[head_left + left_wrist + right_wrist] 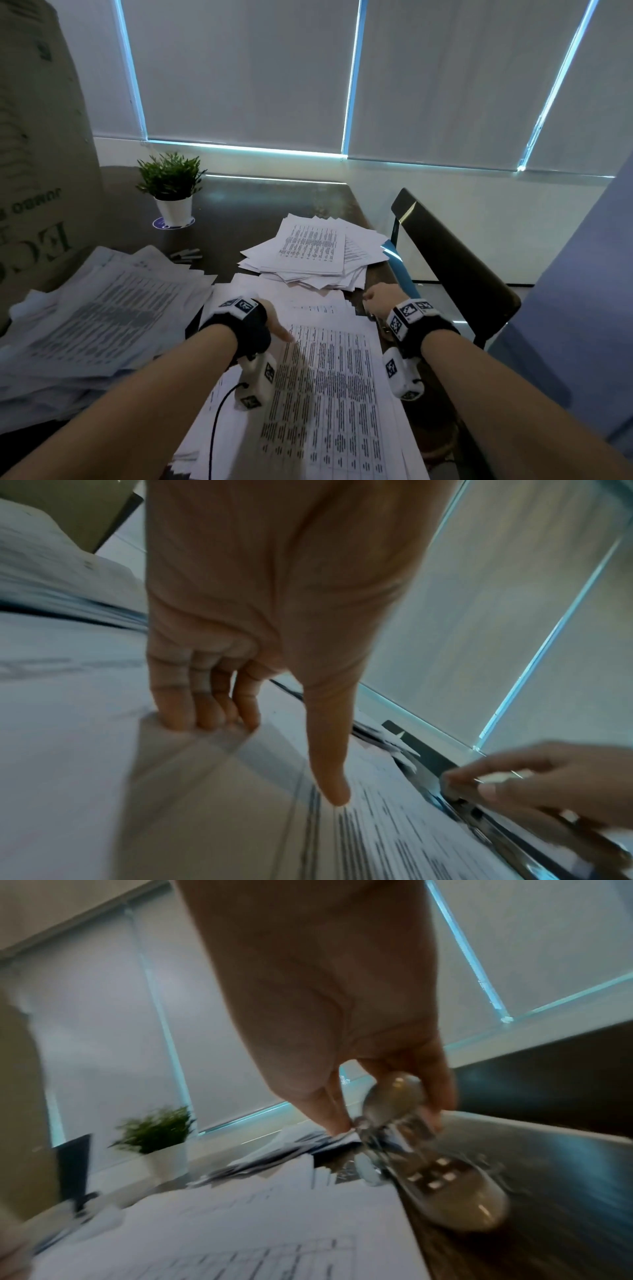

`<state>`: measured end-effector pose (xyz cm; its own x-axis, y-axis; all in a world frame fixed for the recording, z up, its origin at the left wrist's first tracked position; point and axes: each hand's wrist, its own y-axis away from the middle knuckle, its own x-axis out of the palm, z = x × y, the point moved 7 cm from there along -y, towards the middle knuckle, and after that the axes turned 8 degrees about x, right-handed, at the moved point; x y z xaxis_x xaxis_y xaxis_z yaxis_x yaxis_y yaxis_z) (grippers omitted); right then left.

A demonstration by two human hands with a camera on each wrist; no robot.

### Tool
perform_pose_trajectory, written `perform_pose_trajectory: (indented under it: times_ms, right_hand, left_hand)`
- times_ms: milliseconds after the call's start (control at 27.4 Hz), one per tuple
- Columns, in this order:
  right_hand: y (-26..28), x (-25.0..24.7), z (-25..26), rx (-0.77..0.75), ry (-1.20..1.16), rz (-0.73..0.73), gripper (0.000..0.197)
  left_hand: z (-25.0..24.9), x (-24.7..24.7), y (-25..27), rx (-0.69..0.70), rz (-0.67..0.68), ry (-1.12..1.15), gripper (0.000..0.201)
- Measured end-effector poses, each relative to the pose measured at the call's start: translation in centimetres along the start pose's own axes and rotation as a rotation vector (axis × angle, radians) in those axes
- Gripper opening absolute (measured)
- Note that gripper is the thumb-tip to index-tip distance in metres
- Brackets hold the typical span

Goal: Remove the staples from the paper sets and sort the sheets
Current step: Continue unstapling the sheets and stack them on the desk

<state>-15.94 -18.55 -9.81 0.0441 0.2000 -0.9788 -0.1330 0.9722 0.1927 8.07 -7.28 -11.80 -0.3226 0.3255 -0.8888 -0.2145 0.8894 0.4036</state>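
left hand [270, 323] pins the floppy printed sheet [329, 387], fingers curled into its edge; right hand [378, 298], beside it, grips the hard shiny staple remover [394, 1110].

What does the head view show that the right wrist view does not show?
Only the head view shows the left hand resting on the printed sheet, the big stack at the left, the box behind it and the chair.

Only the right wrist view shows what the right hand grips: a metal staple remover over the table edge. In the head view the tool is nearly hidden.

Both show the plant, the far pile and the blinds.
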Motion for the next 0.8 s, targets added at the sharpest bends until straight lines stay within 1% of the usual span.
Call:
perform_pose_trajectory:
  times_ms: [37,73,110,146,183,219,256,292,329,366,402,439,475,512,548,585,621,658,731,768,804]
  right_hand:
    - [0.6,-0.5,0.4,0.021,0.070,-0.034,0.031]
    - [1.3,-1.1,1.0,0.024,0.145,-0.098,0.033]
    - [2.1,-1.7,2.1,-0.032,0.188,-0.165,0.037]
    - [3.0,-1.9,3.5,-0.143,0.171,-0.192,0.041]
    - [3.8,-1.6,4.9,-0.259,0.104,-0.134,0.049]
    - [4.6,-0.7,6.0,-0.338,0.042,-0.009,0.062]
    - [5.0,0.7,6.7,-0.360,0.044,0.126,0.078]
    - [5.1,2.0,7.0,-0.346,0.086,0.211,0.090]
    - [4.7,2.8,6.8,-0.313,0.126,0.223,0.097]
    - [4.4,3.0,6.6,-0.287,0.127,0.188,0.099]
    - [4.1,3.0,6.5,-0.270,0.109,0.155,0.099]
    - [4.1,2.7,6.5,-0.265,0.098,0.138,0.097]
    - [3.9,2.5,6.7,-0.274,0.087,0.121,0.090]
    - [3.8,2.1,7.0,-0.302,0.051,0.090,0.077]
    - [3.8,1.9,7.5,-0.349,-0.024,0.057,0.058]
    - [3.9,1.5,7.9,-0.406,-0.119,0.023,0.039]
    - [4.1,1.3,8.0,-0.452,-0.214,-0.009,0.027]
    - [4.2,0.9,7.6,-0.467,-0.296,-0.034,0.025]
    - [4.2,-0.6,6.3,-0.443,-0.462,-0.066,0.027]
    - [4.0,-1.6,5.6,-0.411,-0.561,-0.083,0.024]
    - [3.8,-2.8,4.8,-0.378,-0.658,-0.108,0.021]
  left_hand:
    - [-0.2,0.4,-0.1,0.000,0.014,0.037,0.087]
    - [-0.5,0.8,-0.2,0.019,0.017,0.074,0.076]
    - [-1.0,1.1,-0.1,0.032,0.037,0.089,0.063]
    - [-1.3,1.3,-0.2,0.055,0.032,0.097,0.052]
    - [-1.4,1.3,-0.1,0.057,0.026,0.091,0.046]
    - [-1.6,1.2,-0.2,0.068,0.005,0.086,0.041]
    - [-1.6,1.0,-0.3,0.067,-0.024,0.081,0.041]
    - [-1.8,0.8,-0.3,0.092,-0.045,0.073,0.044]
    - [-2.0,0.7,-0.1,0.111,-0.044,0.093,0.046]
    - [-2.1,0.7,0.0,0.137,-0.027,0.126,0.049]
    - [-2.1,0.8,0.4,0.133,0.021,0.172,0.050]
    - [-1.9,0.8,0.5,0.135,0.045,0.211,0.049]
    - [-1.6,0.5,0.9,0.129,0.053,0.232,0.042]
    - [-1.1,0.0,0.9,0.123,0.037,0.237,0.031]
    - [-0.3,-0.4,0.8,0.099,0.013,0.260,0.022]
    - [0.5,-0.8,0.5,0.074,-0.022,0.311,0.017]
    - [0.9,-1.0,0.8,0.051,-0.033,0.395,0.013]
    - [1.3,-1.3,0.6,0.041,-0.064,0.524,0.011]
    - [2.0,-1.5,0.5,0.025,-0.112,0.806,0.025]
    - [1.9,-1.5,0.8,0.043,-0.088,0.911,0.026]
    - [1.5,-1.5,1.1,0.078,-0.041,0.948,0.027]
